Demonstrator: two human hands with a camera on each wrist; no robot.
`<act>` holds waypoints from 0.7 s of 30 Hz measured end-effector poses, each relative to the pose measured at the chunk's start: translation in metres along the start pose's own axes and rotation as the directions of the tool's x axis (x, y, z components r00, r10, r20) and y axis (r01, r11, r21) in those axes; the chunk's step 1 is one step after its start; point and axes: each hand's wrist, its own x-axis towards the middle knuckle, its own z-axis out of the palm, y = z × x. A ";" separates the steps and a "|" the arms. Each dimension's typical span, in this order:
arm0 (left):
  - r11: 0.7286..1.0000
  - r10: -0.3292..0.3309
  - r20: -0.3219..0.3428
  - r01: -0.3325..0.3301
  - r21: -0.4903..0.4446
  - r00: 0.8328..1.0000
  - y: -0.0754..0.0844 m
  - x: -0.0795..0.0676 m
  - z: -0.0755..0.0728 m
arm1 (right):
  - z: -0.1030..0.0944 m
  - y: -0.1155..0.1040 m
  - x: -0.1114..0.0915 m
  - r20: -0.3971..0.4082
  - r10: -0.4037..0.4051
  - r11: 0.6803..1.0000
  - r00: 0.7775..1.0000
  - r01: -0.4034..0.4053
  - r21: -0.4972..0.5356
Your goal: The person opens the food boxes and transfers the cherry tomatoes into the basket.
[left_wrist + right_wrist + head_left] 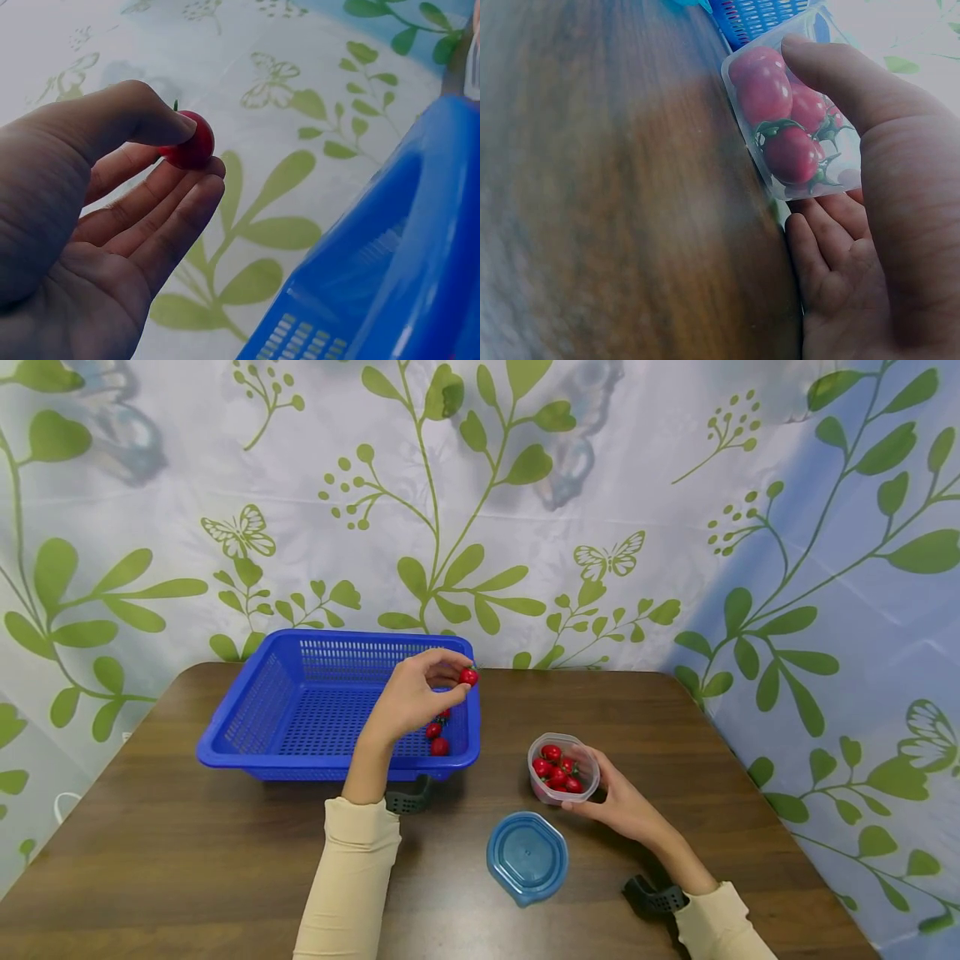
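Observation:
Between its thumb and fingers, my left hand (415, 697) pinches a red cherry tomato (468, 677) above the right side of the blue basket (238, 714). The left wrist view shows this cherry tomato (196, 144) at the fingertips, a bit of green stem on it. My right hand (621, 806) holds a small clear plastic container (587, 764) from its right side, thumb at the near side. Several cherry tomatoes (555, 774) with green stems lie inside it. More cherry tomatoes (439, 747) lie in the basket's right end, partly hidden behind the left hand.
A blue translucent lid (527, 856) lies flat on the brown wooden table (187, 852), in front of the container. Behind the table hangs a leaf-patterned cloth (637, 510). Dark straps (408, 796) are worn on both wrists.

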 end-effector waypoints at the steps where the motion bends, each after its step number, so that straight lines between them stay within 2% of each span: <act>1: 1.000 -0.004 -0.009 0.004 -0.002 1.000 -0.001 -0.001 -0.003 | 0.000 0.000 0.000 0.001 0.002 1.000 1.000 -0.002 -0.001; 8: 0.999 -0.041 -0.064 0.039 -0.023 0.997 -0.009 -0.008 -0.025 | 0.000 -0.001 0.001 0.007 0.019 1.000 1.000 -0.019 -0.002; 21: 0.986 -0.149 -0.155 0.158 0.052 0.977 -0.028 -0.022 -0.055 | 0.000 0.001 0.000 0.010 0.006 1.000 1.000 -0.006 0.001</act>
